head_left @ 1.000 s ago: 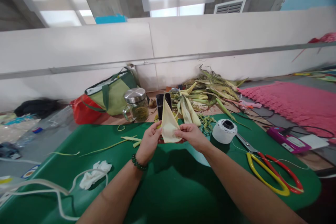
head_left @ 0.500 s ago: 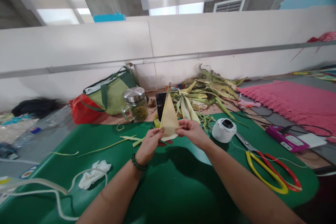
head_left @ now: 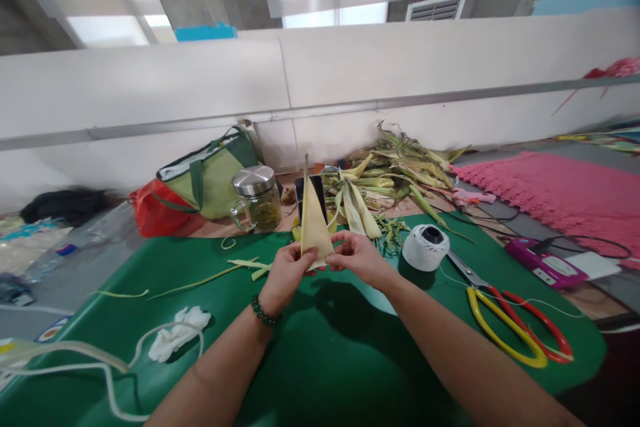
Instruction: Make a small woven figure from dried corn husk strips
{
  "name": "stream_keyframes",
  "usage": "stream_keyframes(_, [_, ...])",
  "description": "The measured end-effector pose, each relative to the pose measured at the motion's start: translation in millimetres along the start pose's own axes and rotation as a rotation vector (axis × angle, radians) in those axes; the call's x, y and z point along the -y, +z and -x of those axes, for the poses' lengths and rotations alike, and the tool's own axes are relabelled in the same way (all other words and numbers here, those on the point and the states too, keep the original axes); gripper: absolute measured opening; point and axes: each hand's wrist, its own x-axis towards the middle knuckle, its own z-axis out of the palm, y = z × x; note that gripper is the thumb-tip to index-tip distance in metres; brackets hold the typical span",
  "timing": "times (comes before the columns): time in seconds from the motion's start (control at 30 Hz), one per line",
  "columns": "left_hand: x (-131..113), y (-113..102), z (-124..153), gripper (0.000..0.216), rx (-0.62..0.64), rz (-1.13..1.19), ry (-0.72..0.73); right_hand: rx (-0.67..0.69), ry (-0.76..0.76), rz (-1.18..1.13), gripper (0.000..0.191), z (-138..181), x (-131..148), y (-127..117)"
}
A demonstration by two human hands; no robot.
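Observation:
A pale yellow corn husk stands upright, folded into a narrow pointed strip, above the green table mat. My left hand pinches its lower left edge with closed fingers. My right hand pinches its lower right edge, fingers closed too. A dark bead bracelet sits on my left wrist. Both hands meet at the husk's base, over the far middle of the mat.
A pile of corn husks lies behind. A white thread spool and yellow-and-red scissors lie right. A lidded glass jar, a phone, a green bag, white cloth and husk strips are left.
The husk has been folded narrower, from a wide cone to a slim strip. Both hands have risen slightly and drawn closer together at its base.

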Motion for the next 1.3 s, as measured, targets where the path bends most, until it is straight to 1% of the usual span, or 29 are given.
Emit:
stream_keyframes(0.17, [-4,-2,0,0.047,0.013,0.059,-0.01,-0.028,0.018,-0.037,0.033,1,5,-2])
stream_keyframes(0.4, [-5,-5,0,0.044,0.027,-0.002,0.008,-0.043,-0.021,0.016,0.033,1,6,-6])
stream_keyframes(0.5, [-6,-5,1,0.044,0.039,0.003,-0.018,-0.031,-0.038,0.016,0.033,1,6,-6])
stream_keyframes(0.6, [-6,-3,1,0.044,0.085,-0.003,-0.075,-0.041,-0.067,0.008,0.034,0,3,-5])
stream_keyframes(0.67, [-5,-2,1,0.04,0.119,-0.025,-0.11,-0.053,-0.084,0.013,0.035,0,2,-4])
stream_keyframes(0.73, [-3,-1,1,0.034,0.121,-0.035,-0.115,-0.058,-0.093,0.03,0.035,0,0,-3])
stream_keyframes(0.87, [-3,-1,2,0.024,0.1,-0.048,-0.046,-0.027,-0.1,0.031,0.039,1,-2,-2])
stream_keyframes(0.93, [-6,0,3,0.024,0.117,-0.072,-0.03,0.013,-0.077,0.031,0.036,1,-2,-1])
stream_keyframes(1.0, [-8,0,5,0.026,0.152,-0.091,-0.035,0.037,-0.043,0.046,0.026,0,-2,-1])
stream_keyframes(1.1, [-8,0,5,0.027,0.197,-0.1,-0.039,0.034,-0.015,0.074,0.02,-1,-3,-1])
stream_keyframes(1.17, [-6,-1,3,0.024,0.187,-0.111,-0.036,0.031,-0.012,0.075,0.02,-1,-3,-1])
stream_keyframes(1.3, [-2,-2,1,0.017,0.117,-0.123,-0.038,0.062,-0.006,0.061,0.021,-1,-5,-2])
